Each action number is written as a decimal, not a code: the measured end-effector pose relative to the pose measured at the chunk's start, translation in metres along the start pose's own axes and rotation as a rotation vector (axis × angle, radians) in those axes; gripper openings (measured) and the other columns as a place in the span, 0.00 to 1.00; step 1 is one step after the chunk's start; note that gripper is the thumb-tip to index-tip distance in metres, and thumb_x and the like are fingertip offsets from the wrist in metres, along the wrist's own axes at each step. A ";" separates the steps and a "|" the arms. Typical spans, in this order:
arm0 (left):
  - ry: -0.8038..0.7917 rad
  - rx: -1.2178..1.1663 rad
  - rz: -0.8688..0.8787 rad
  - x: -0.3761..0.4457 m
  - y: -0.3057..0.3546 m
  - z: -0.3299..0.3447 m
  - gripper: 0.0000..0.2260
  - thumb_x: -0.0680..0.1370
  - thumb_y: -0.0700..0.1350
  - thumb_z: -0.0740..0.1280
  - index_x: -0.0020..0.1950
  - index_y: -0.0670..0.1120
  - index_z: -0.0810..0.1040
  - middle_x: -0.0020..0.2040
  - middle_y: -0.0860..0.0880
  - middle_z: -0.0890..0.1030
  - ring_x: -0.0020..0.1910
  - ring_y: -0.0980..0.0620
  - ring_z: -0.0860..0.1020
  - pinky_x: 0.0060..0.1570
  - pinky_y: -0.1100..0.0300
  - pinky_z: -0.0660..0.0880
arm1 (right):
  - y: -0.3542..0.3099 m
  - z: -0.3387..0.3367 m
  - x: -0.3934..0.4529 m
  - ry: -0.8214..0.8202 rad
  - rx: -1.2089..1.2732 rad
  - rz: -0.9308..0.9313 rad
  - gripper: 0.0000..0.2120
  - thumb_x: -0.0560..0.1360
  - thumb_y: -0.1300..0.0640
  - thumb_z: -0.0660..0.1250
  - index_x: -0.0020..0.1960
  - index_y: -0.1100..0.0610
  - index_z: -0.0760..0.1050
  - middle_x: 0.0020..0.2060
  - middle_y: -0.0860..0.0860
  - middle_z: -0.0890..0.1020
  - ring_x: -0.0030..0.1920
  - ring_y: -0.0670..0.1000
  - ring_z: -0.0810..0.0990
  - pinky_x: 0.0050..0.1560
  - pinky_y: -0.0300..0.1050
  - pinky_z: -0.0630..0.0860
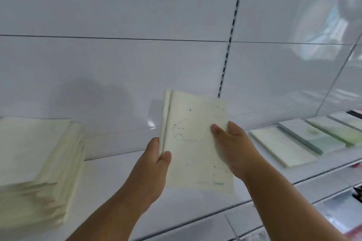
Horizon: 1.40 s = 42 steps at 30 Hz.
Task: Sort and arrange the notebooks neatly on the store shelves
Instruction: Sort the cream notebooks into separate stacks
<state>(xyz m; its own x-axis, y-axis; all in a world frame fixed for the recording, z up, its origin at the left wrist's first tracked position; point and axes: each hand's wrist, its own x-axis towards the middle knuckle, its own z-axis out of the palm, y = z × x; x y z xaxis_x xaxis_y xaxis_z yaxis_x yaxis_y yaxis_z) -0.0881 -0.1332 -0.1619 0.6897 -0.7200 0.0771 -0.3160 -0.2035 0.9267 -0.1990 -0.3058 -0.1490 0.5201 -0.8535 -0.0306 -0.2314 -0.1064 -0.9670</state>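
— Two hands on one small batch: the left hand (154,160) pinches the notebooks (195,143) along the spine edge, thumb on the front cover and fingers curled behind, while the right hand (233,146) clasps the opposite long edge, thumb laid on the cover.

— Why both hands?

— Judging by the extra edge showing at the spine, more than one book is in the grip; squeezing from both sides probably squares them up before they are set down.

— Where are they relative to the shelf (244,188)?

— Held upright in the air above its bare middle stretch, front cover toward the camera, not touching the board.

— And the rest of the stock?

— At the left end of the shelf sits a tall pile (37,164) of pale yellow notebooks, edges ragged and blurred. Toward the right end, a row of greenish notebooks (305,139) lies flat, each overlapping the next.

— So where should the held ones go?

— Their pale cover resembles the left pile more than the green row, so I would guess there, though the gap between is also free.
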 end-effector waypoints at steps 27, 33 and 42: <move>-0.004 0.922 -0.346 0.096 0.006 0.212 0.17 0.79 0.63 0.58 0.47 0.50 0.72 0.41 0.53 0.78 0.40 0.54 0.76 0.38 0.58 0.72 | 0.089 -0.118 0.165 -0.258 -0.946 -0.316 0.19 0.80 0.42 0.65 0.59 0.54 0.64 0.51 0.51 0.76 0.50 0.55 0.79 0.43 0.47 0.72; 0.428 0.719 -0.334 0.019 0.026 0.078 0.13 0.78 0.60 0.62 0.41 0.53 0.71 0.35 0.55 0.78 0.35 0.56 0.76 0.34 0.60 0.71 | 0.018 -0.019 0.080 -0.583 -0.451 -0.385 0.16 0.79 0.42 0.65 0.42 0.53 0.72 0.35 0.49 0.79 0.34 0.47 0.75 0.35 0.41 0.70; 0.846 0.795 -0.201 -0.093 0.027 -0.149 0.11 0.78 0.59 0.63 0.42 0.53 0.71 0.34 0.55 0.77 0.35 0.58 0.75 0.37 0.58 0.74 | -0.075 0.190 -0.039 -0.842 -0.216 -0.321 0.27 0.78 0.38 0.64 0.47 0.64 0.76 0.34 0.50 0.82 0.29 0.47 0.76 0.34 0.44 0.74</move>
<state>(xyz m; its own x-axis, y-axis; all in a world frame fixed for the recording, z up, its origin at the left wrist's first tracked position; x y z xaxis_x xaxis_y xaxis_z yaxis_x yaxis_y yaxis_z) -0.0639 0.0274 -0.0889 0.8915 -0.0193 0.4526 -0.2633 -0.8351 0.4830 -0.0461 -0.1675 -0.1229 0.9921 -0.1230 -0.0247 -0.0766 -0.4384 -0.8955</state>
